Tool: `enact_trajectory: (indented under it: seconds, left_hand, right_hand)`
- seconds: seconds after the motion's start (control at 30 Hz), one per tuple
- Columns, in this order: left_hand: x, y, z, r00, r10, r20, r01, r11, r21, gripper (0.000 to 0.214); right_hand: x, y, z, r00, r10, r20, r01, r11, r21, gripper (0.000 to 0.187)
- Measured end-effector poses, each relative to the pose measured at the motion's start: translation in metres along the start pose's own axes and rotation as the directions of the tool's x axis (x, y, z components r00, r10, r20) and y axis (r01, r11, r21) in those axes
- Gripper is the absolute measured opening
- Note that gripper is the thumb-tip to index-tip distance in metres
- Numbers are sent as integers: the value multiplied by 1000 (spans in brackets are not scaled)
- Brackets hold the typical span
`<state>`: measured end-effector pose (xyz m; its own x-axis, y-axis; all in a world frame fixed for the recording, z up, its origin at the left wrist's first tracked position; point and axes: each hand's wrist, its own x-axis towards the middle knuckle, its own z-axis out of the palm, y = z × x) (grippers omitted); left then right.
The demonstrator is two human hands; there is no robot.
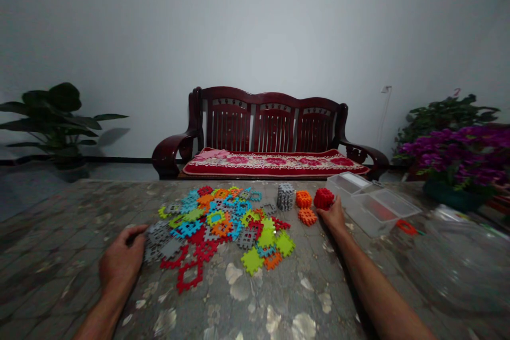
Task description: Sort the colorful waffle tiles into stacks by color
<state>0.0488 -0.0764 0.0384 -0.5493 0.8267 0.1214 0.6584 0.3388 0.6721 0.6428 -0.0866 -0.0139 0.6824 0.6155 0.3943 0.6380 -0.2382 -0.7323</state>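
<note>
A loose pile of notched plastic interlocking tiles (217, 218) in red, blue, green, orange and grey lies on the table. At its left edge my left hand (121, 260) is closed, its fingertips on grey tiles (157, 239); how many it grips is hidden. My right hand (333, 217) reaches to a stack of red tiles (324, 198), with thumb and fingers closed on its right side. Just left of that hand are two orange stacks, one behind (303, 199) and one in front (307, 217). Farther left stands a taller grey stack (286, 196).
An open clear plastic box (370, 212) lies right of the stacks, near an orange-red item (406, 227). Clear plastic containers (462, 260) and a pot of purple flowers (458, 170) occupy the right side. A wooden bench (271, 122) stands beyond the table (235, 308).
</note>
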Motion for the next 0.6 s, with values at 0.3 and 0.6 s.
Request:
enact_trajectory:
  seconds: [0.3, 0.6]
  left_hand:
    - [4, 6, 0, 994, 14, 106, -20, 998, 60, 37]
    - [6, -3, 10, 991, 72, 114, -84, 991, 101, 43]
  right_hand:
    - [-39, -1, -12, 963, 246, -109, -208, 938, 277, 75]
    - [-83, -22, -21, 986, 153, -67, -128, 949, 287, 31]
